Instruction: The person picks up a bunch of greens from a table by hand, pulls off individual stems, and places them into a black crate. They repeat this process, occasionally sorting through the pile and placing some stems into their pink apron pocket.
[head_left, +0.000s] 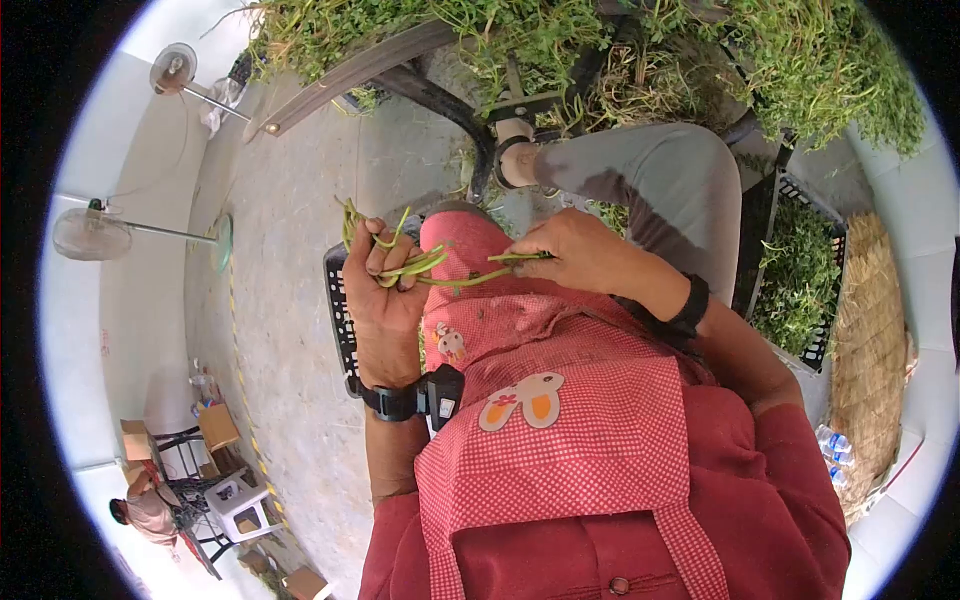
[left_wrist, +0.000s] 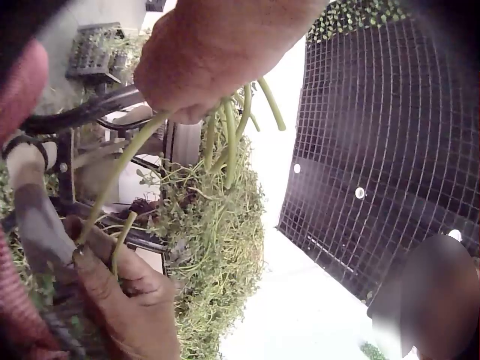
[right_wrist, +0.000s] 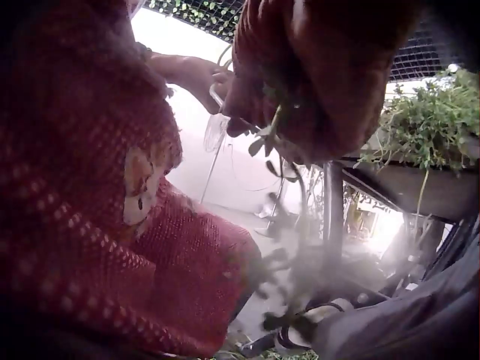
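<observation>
Your left grip (head_left: 385, 290), at nine o'clock in the head view, curls round green stems (head_left: 415, 267) over your apron (head_left: 590, 430); your right grip (head_left: 575, 255), at two o'clock, pinches a long stem (left_wrist: 114, 178) bridging both. An uneven tug could snap it; loosening could spill others.

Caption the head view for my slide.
Left hand and right hand hold green stems over a red checked apron.

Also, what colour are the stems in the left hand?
Light green; the stems in the left hand show best in the left wrist view.
</observation>
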